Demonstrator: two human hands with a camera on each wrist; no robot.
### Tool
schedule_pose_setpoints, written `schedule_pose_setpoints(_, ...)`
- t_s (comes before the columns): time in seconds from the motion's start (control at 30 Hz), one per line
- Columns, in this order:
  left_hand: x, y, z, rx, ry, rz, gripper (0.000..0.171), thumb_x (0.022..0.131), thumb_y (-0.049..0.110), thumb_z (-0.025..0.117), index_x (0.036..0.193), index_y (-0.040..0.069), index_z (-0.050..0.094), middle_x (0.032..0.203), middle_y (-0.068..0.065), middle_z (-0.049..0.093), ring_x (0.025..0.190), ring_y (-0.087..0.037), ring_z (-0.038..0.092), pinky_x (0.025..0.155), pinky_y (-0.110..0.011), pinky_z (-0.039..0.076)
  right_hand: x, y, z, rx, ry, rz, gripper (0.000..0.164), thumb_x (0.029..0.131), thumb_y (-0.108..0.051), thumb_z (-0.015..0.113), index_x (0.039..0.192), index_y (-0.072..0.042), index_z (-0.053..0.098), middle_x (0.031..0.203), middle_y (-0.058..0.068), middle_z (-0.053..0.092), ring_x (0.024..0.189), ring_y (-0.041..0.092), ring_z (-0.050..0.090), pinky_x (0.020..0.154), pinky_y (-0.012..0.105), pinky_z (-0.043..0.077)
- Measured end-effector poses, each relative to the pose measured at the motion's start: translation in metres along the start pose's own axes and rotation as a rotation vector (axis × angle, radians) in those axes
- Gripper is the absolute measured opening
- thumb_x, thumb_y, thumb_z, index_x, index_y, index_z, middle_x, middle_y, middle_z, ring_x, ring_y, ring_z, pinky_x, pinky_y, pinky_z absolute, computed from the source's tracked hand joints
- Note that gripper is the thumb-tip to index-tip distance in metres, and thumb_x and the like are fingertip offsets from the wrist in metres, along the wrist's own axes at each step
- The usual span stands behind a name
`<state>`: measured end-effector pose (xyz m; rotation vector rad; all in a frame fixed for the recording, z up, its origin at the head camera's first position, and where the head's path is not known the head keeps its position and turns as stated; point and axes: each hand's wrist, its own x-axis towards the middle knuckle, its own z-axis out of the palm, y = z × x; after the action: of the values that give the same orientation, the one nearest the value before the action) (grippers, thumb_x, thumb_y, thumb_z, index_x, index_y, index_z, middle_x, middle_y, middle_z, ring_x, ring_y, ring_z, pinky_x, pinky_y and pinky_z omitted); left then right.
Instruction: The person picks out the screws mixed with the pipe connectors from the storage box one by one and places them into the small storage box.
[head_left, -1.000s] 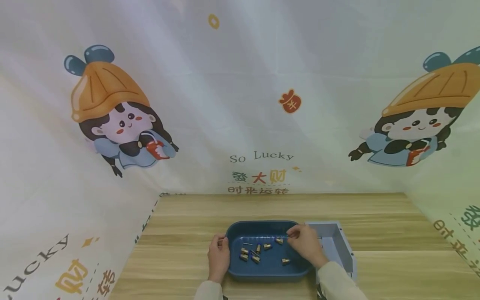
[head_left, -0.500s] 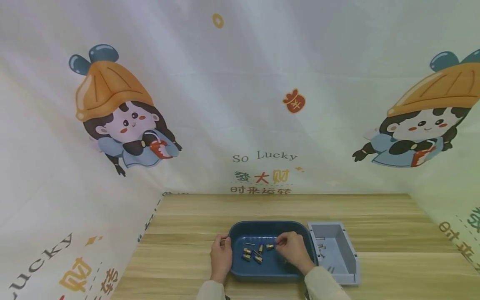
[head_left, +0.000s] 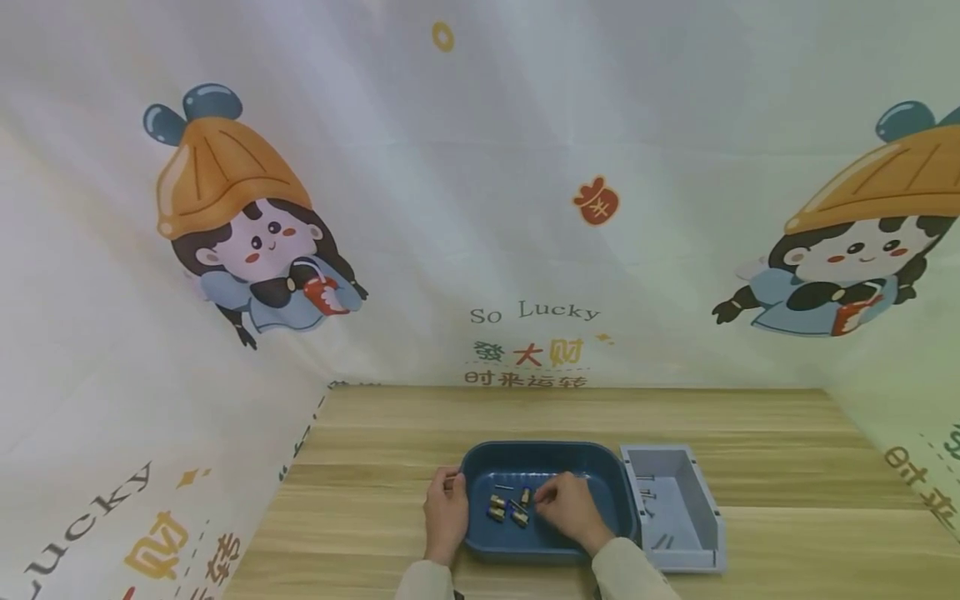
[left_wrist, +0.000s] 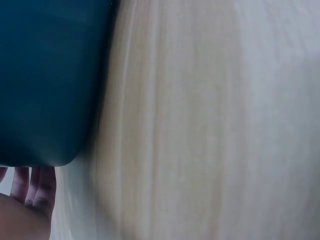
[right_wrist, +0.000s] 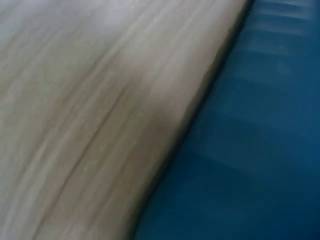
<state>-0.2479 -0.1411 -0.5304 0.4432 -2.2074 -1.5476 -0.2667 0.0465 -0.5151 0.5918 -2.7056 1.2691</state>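
Note:
In the head view a dark blue tray (head_left: 547, 544) sits on the table, with several brass fittings with blue ends (head_left: 497, 502) and a few thin metal pins or screws (head_left: 504, 487) lying in it. My left hand (head_left: 446, 512) grips the tray's left rim; the left wrist view shows its fingers (left_wrist: 46, 187) against the tray's outer wall. My right hand (head_left: 570, 508) is inside the tray, thumb and fingertips drawn together just right of the fittings. Whether they pinch one is hidden. The right wrist view shows only the tray's side (right_wrist: 250, 150) and table.
A light grey box (head_left: 690, 525) stands against the tray's right side, with several screws (head_left: 647, 493) along its left part. Wood-grain table (head_left: 360, 467) surrounds both containers. A printed cloth (head_left: 420, 208) hangs behind and at both sides.
My right hand has moved left across the tray, from its upper right corner toward the fittings, uncovering the grey box's screws. My left hand stays at the rim. The head view has shifted slightly.

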Motion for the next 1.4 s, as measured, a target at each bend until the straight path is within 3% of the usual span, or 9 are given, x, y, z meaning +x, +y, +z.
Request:
schedule_pose_setpoints(0.3, 0.000, 0.003, 0.000, -0.012, -0.003, -0.012, 0.011, 0.091, 0.003, 0.055, 0.099, 0.001, 0.062, 0.090, -0.016, 0.067, 0.079, -0.025, 0.063, 0.071, -0.038, 0.050, 0.003, 0.000, 0.006, -0.020, -0.026, -0.058, 0.009, 0.067, 0.009, 0.066, 0.071, 0.003, 0.071, 0.067, 0.012, 0.068, 0.059, 0.017, 0.062, 0.053, 0.019, 0.047)
schedule_pose_setpoints(0.5, 0.000, 0.001, 0.000, -0.006, -0.010, -0.014, 0.012, 0.091, 0.003, 0.054, 0.100, 0.000, 0.062, 0.090, -0.016, 0.067, 0.079, -0.024, 0.063, 0.071, -0.038, 0.050, 0.005, 0.002, 0.012, -0.053, -0.030, -0.037, 0.009, 0.066, 0.009, 0.068, 0.071, 0.002, 0.071, 0.069, 0.012, 0.070, 0.061, 0.020, 0.064, 0.055, 0.022, 0.050)
schedule_pose_setpoints(0.73, 0.000, -0.001, 0.001, -0.011, -0.006, -0.005, 0.012, 0.091, 0.003, 0.054, 0.099, 0.001, 0.062, 0.089, -0.015, 0.066, 0.078, -0.022, 0.061, 0.070, -0.037, 0.049, 0.008, -0.001, 0.017, -0.088, -0.056, 0.007, 0.007, 0.069, 0.005, 0.071, 0.073, 0.000, 0.073, 0.073, 0.011, 0.072, 0.066, 0.020, 0.066, 0.068, 0.040, 0.054)
schedule_pose_setpoints(0.97, 0.000, -0.002, 0.004, -0.003, -0.006, -0.002, 0.012, 0.091, 0.003, 0.055, 0.100, 0.001, 0.063, 0.088, -0.014, 0.066, 0.077, -0.020, 0.061, 0.070, -0.036, 0.049, 0.009, -0.003, 0.019, -0.124, -0.033, -0.001, 0.006, 0.067, 0.004, 0.075, 0.069, 0.000, 0.072, 0.070, 0.009, 0.070, 0.063, 0.016, 0.063, 0.057, 0.025, 0.050)
schedule_pose_setpoints(1.4, 0.000, -0.001, 0.002, 0.021, -0.007, -0.005, 0.013, 0.092, 0.005, 0.054, 0.101, 0.001, 0.062, 0.090, -0.015, 0.067, 0.079, -0.023, 0.062, 0.071, -0.039, 0.050, 0.012, 0.000, 0.027, -0.135, -0.034, 0.048, 0.012, 0.066, 0.008, 0.068, 0.064, -0.003, 0.069, 0.065, 0.004, 0.066, 0.058, 0.008, 0.053, 0.052, 0.022, 0.045)
